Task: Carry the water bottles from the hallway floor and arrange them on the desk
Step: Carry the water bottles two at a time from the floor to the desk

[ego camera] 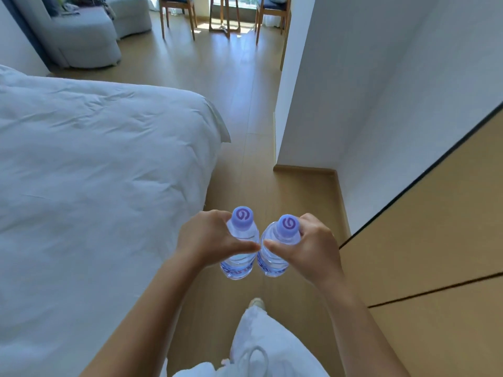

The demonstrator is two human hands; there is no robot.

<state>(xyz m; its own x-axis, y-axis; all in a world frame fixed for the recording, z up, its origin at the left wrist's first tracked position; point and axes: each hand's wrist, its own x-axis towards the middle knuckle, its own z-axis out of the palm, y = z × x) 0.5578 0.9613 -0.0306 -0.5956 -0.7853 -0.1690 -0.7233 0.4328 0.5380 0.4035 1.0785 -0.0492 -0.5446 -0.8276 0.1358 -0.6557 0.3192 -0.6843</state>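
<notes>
- Two clear water bottles up front, held upright over the wood floor, purple caps toward the camera: the left bottle and the right bottle sit shoulder to shoulder, touching or all but touching at mid-body.
- Left hand is wrapped round the left bottle just below its cap, fingers curled over the far side, thumb across the near side.
- Right hand does the same on the right bottle, fingers closed round the neck, thumb pointing in toward the other bottle.
- Both thumbs nearly meet between the bottles.
- Below the bottles: one leg in light trousers and a pale shoe on the floor.
- Left of the bottles, the bed with its white duvet runs right alongside; its corner hangs out ahead of the bottles and narrows the lane.
- Right of the bottles, a wood-panelled cabinet front, then a white wall whose corner stands ahead.
- Between bed corner and wall corner, a bare strip of floor leads straight ahead of the bottles.
- Far beyond the bottles the floor widens: a grey sofa to the left, wooden chairs and table legs by a bright window.
</notes>
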